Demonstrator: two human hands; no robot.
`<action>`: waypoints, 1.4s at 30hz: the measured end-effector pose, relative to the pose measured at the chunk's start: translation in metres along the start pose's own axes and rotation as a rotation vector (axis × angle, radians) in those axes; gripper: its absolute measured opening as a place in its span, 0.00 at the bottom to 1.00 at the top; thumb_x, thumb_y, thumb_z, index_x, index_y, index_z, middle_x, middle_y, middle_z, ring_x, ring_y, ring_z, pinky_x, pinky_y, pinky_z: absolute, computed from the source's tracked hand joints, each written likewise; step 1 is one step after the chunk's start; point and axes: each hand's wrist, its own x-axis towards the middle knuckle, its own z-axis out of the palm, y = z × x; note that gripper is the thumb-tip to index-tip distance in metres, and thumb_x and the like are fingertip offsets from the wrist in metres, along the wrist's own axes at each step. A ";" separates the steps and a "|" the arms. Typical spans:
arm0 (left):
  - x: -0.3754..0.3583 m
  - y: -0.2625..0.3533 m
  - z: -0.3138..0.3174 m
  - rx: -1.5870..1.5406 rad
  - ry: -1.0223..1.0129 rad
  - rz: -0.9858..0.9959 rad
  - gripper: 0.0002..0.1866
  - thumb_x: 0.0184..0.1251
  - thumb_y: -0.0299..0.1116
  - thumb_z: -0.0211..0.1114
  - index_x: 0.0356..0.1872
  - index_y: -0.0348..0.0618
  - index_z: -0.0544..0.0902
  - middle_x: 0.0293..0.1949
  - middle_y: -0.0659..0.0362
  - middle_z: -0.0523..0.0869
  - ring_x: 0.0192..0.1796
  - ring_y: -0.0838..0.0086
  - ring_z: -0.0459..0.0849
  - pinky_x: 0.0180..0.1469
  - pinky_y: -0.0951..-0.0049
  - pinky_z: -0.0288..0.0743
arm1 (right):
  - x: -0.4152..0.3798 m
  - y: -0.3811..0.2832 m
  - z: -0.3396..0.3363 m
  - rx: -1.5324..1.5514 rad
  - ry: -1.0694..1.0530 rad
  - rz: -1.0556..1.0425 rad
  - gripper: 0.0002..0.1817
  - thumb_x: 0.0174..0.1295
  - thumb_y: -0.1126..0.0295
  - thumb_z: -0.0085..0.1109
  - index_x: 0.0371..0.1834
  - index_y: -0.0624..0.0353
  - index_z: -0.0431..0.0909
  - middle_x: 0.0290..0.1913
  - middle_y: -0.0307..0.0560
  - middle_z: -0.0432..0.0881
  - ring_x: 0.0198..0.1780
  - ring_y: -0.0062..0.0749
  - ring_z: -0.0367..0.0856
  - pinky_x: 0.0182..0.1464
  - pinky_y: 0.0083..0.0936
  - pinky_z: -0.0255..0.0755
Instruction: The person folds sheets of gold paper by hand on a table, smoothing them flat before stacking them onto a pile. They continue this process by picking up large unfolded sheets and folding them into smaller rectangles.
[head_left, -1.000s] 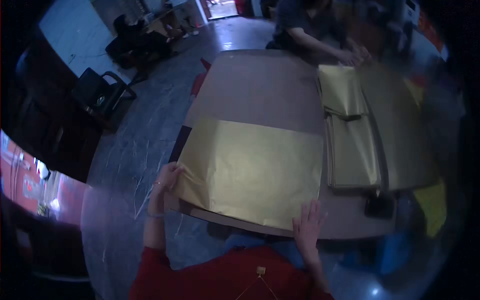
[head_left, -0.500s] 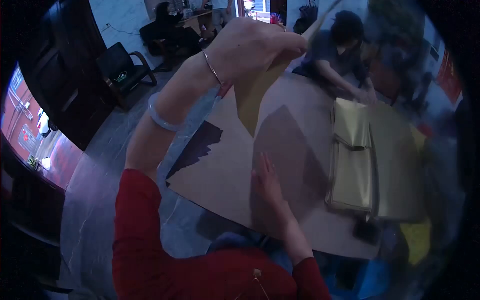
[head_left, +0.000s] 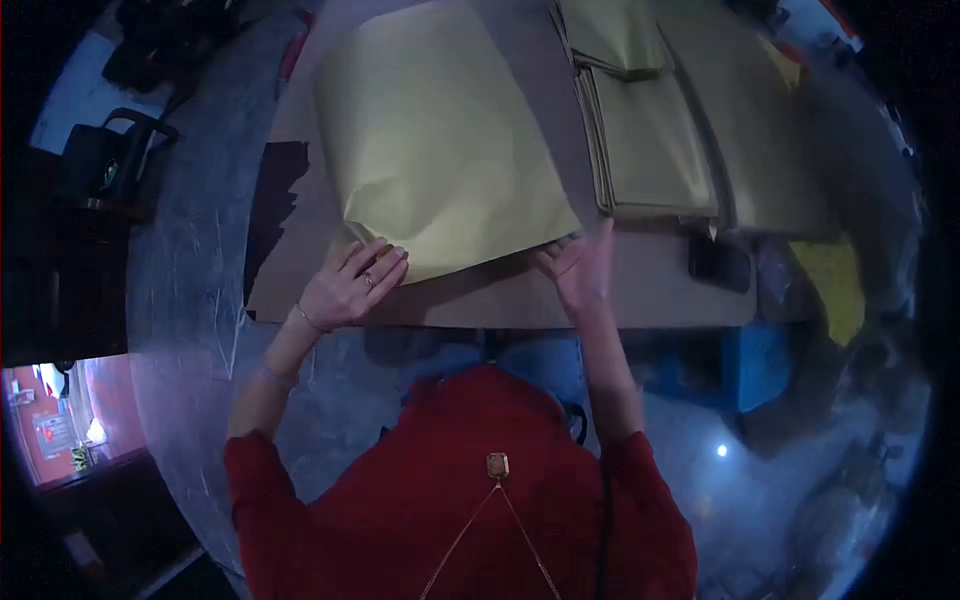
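A large sheet of matte gold-coloured paper (head_left: 440,140) lies flat on the brown board-covered counter (head_left: 650,295), filling the upper middle of the frame. Its long axis runs from the near edge up toward the top of the frame, slightly tilted so the top leans left; the near short edge faces the person.

The left hand (head_left: 350,285) rests open, fingers spread, on the sheet's near left corner, pressing it down. The right hand (head_left: 580,265) sits at the near right corner, open with fingers pointing up the frame; whether it presses the corner or only touches its edge is hard to tell in the blur. Both hands lie just below the sheet, so the paper stretches away from them toward the top of the frame, neither hand clearly nearer.

Right of the sheet, just beside it, is a stack of folded gold paper (head_left: 650,150). A small dark flat object (head_left: 720,262) lies near the counter's right edge.
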 end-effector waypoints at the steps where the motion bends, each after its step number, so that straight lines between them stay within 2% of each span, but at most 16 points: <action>1: -0.011 0.012 0.008 -0.084 -0.034 -0.034 0.20 0.59 0.33 0.57 0.54 0.47 0.78 0.58 0.59 0.77 0.60 0.64 0.76 0.56 0.65 0.74 | -0.003 0.003 -0.007 -0.133 0.023 0.021 0.37 0.68 0.38 0.32 0.64 0.60 0.61 0.58 0.54 0.72 0.58 0.45 0.73 0.61 0.42 0.67; 4: -0.026 0.031 0.033 -0.216 -0.078 -0.087 0.20 0.60 0.32 0.55 0.55 0.47 0.77 0.60 0.59 0.76 0.63 0.62 0.73 0.60 0.62 0.71 | -0.010 0.016 -0.015 -0.382 0.088 0.030 0.31 0.71 0.48 0.39 0.65 0.63 0.61 0.58 0.52 0.73 0.58 0.42 0.74 0.61 0.39 0.69; 7: -0.032 0.043 0.036 -0.244 -0.068 -0.114 0.21 0.61 0.32 0.54 0.57 0.47 0.76 0.61 0.59 0.75 0.64 0.62 0.72 0.63 0.60 0.68 | -0.013 0.021 -0.015 -0.578 0.197 -0.058 0.24 0.69 0.63 0.47 0.63 0.66 0.63 0.52 0.51 0.76 0.48 0.33 0.80 0.49 0.28 0.78; 8: -0.031 0.047 0.034 -0.253 -0.067 -0.116 0.21 0.61 0.32 0.54 0.57 0.48 0.76 0.61 0.59 0.74 0.65 0.62 0.72 0.65 0.60 0.66 | -0.011 0.021 -0.020 -0.577 0.197 -0.054 0.24 0.69 0.63 0.47 0.63 0.66 0.63 0.52 0.51 0.76 0.48 0.33 0.80 0.49 0.28 0.78; 10: -0.027 0.047 0.030 -0.241 -0.100 -0.121 0.21 0.61 0.32 0.55 0.57 0.48 0.76 0.61 0.59 0.75 0.65 0.63 0.72 0.65 0.61 0.66 | -0.003 0.020 -0.024 -0.885 0.255 -0.091 0.24 0.67 0.67 0.51 0.63 0.68 0.63 0.52 0.52 0.76 0.49 0.33 0.80 0.46 0.26 0.79; 15: -0.031 0.065 0.033 -0.228 -0.070 -0.259 0.22 0.60 0.31 0.56 0.58 0.49 0.76 0.60 0.60 0.76 0.65 0.66 0.72 0.64 0.62 0.67 | -0.022 0.010 -0.027 -0.974 0.315 -0.130 0.25 0.65 0.72 0.54 0.64 0.67 0.63 0.55 0.53 0.76 0.49 0.31 0.79 0.46 0.24 0.79; 17: -0.039 0.081 0.039 -0.288 -0.124 -0.439 0.23 0.59 0.31 0.57 0.58 0.50 0.76 0.60 0.60 0.76 0.63 0.67 0.74 0.63 0.63 0.68 | -0.038 0.011 -0.039 -0.968 0.357 -0.373 0.25 0.65 0.72 0.54 0.65 0.65 0.62 0.48 0.46 0.78 0.43 0.22 0.79 0.41 0.18 0.75; 18: -0.042 0.087 0.041 -0.301 -0.122 -0.431 0.23 0.59 0.31 0.57 0.58 0.50 0.76 0.60 0.60 0.76 0.63 0.67 0.74 0.63 0.63 0.68 | -0.046 0.004 -0.052 -1.046 0.399 -0.199 0.26 0.65 0.74 0.53 0.66 0.62 0.61 0.52 0.46 0.75 0.45 0.22 0.77 0.43 0.18 0.74; 22: -0.044 0.099 0.034 -0.356 -0.124 -0.510 0.21 0.58 0.29 0.57 0.55 0.49 0.78 0.58 0.60 0.78 0.60 0.67 0.76 0.60 0.63 0.71 | -0.078 -0.006 -0.037 -0.888 0.396 -0.115 0.27 0.64 0.75 0.51 0.67 0.60 0.61 0.53 0.46 0.74 0.48 0.24 0.75 0.47 0.19 0.73; 28: -0.055 0.097 0.036 -0.493 -0.046 -0.645 0.20 0.55 0.24 0.58 0.52 0.47 0.80 0.55 0.59 0.81 0.59 0.66 0.78 0.59 0.64 0.72 | -0.090 -0.031 -0.056 -0.799 0.219 0.049 0.28 0.65 0.74 0.51 0.69 0.58 0.60 0.56 0.47 0.75 0.56 0.29 0.74 0.55 0.23 0.70; 31: -0.052 0.089 0.032 -0.512 0.027 -0.643 0.18 0.56 0.19 0.58 0.48 0.45 0.82 0.49 0.58 0.84 0.54 0.66 0.82 0.55 0.66 0.77 | -0.087 -0.035 -0.070 -1.044 0.086 -0.004 0.25 0.66 0.74 0.48 0.68 0.59 0.61 0.58 0.48 0.74 0.58 0.34 0.73 0.57 0.24 0.69; 33: -0.052 0.086 0.030 -0.537 0.070 -0.665 0.16 0.58 0.17 0.58 0.46 0.45 0.83 0.46 0.56 0.85 0.51 0.65 0.83 0.53 0.67 0.78 | -0.081 -0.039 -0.071 -1.487 -0.052 -0.182 0.24 0.63 0.76 0.50 0.64 0.54 0.69 0.58 0.51 0.74 0.58 0.40 0.74 0.55 0.30 0.71; 34: -0.053 0.083 0.028 -0.579 0.128 -0.689 0.16 0.56 0.17 0.58 0.45 0.44 0.83 0.44 0.56 0.86 0.50 0.64 0.84 0.51 0.67 0.79 | -0.075 -0.043 -0.062 -1.491 -0.067 -0.188 0.24 0.63 0.76 0.50 0.64 0.54 0.69 0.58 0.51 0.74 0.58 0.40 0.74 0.55 0.30 0.71; 36: -0.057 0.080 0.025 -0.603 0.201 -0.721 0.16 0.55 0.17 0.57 0.43 0.44 0.83 0.42 0.57 0.86 0.49 0.63 0.85 0.49 0.67 0.80 | -0.062 -0.052 -0.039 -2.047 -0.172 -0.284 0.24 0.59 0.74 0.56 0.61 0.48 0.73 0.59 0.54 0.72 0.60 0.45 0.71 0.60 0.37 0.67; 40: -0.060 0.074 0.010 -0.596 0.240 -0.723 0.15 0.54 0.17 0.59 0.42 0.43 0.83 0.41 0.56 0.86 0.48 0.63 0.85 0.49 0.66 0.80 | -0.024 -0.052 -0.027 -1.980 -0.193 -0.408 0.25 0.55 0.70 0.60 0.60 0.45 0.74 0.62 0.53 0.70 0.66 0.49 0.65 0.67 0.43 0.58; 42: -0.064 0.072 0.003 -0.656 0.200 -0.617 0.13 0.56 0.20 0.60 0.43 0.43 0.83 0.42 0.56 0.86 0.49 0.63 0.84 0.50 0.66 0.80 | -0.004 -0.057 -0.027 -2.110 -0.594 -0.665 0.25 0.55 0.65 0.61 0.59 0.44 0.74 0.66 0.47 0.67 0.70 0.45 0.59 0.71 0.45 0.49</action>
